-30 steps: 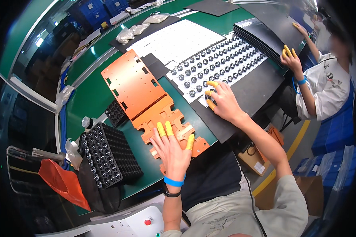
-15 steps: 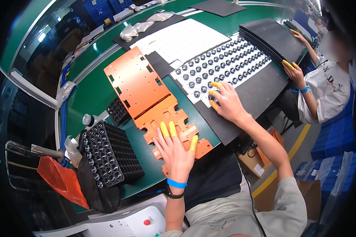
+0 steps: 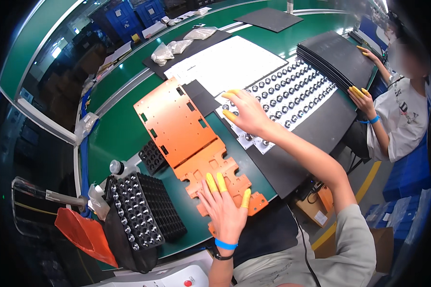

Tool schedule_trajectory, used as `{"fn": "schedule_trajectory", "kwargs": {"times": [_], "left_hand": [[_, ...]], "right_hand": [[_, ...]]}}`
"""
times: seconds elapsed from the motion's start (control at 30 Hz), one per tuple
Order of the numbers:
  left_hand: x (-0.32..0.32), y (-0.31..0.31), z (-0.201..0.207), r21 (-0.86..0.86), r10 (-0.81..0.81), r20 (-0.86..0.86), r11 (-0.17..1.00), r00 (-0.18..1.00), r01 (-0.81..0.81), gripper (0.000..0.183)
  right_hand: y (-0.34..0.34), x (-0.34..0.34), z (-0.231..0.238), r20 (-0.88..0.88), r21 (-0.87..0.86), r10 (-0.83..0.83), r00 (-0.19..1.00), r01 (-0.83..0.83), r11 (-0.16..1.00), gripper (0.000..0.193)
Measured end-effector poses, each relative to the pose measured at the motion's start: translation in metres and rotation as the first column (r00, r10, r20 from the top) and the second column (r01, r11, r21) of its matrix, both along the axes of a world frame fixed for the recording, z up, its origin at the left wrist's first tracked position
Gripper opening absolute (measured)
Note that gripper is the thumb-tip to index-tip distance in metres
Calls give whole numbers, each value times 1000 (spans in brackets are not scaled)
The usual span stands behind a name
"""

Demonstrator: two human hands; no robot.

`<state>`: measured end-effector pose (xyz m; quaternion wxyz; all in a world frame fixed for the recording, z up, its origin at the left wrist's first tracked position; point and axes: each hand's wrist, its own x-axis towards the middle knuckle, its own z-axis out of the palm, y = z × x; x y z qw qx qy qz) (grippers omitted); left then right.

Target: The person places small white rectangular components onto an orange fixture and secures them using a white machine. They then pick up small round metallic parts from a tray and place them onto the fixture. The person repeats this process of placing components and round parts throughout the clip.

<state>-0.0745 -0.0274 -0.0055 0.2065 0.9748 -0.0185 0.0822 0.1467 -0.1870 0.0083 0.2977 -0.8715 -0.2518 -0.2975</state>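
Observation:
My left hand (image 3: 225, 210), with yellow covers on some fingertips, lies flat on the notched lower part of an orange plate fixture (image 3: 175, 122). Its fingers are stretched out. My right hand (image 3: 246, 112) hovers over the left end of a white board (image 3: 268, 145) dotted with rows of black round lens-like parts (image 3: 292, 88). Thumb and forefinger there are spread apart, with nothing visible between them; the other fingers are partly hidden. The fixture's flat upper panel has rectangular cutouts and stands left of that board.
Stacked black trays (image 3: 139, 210) of round parts stand left, beside a clear bottle (image 3: 116, 167) and a red bag (image 3: 84, 234). A white sheet (image 3: 239, 62) and plastic bags (image 3: 163, 53) lie beyond. A co-worker's hands (image 3: 361, 99) touch stacked black sheets (image 3: 340, 57) at right.
My right hand has moved away and to the left, from the board's near edge toward its far left corner. My left hand stays on the orange fixture. The whole view has shifted slightly.

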Motion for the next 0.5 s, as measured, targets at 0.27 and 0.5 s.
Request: {"fn": "schedule_trajectory", "kwargs": {"times": [0.27,0.5], "left_hand": [[6,1,4,59,-13,-60,998,998,16,86],[8,-1,7,112,7,-223,994,975,18,91]], "right_hand": [[111,180,-45,-220,-72,-54,974,39,997,52],[165,261,-77,-201,-424,-273,941,168,890,66]]}}
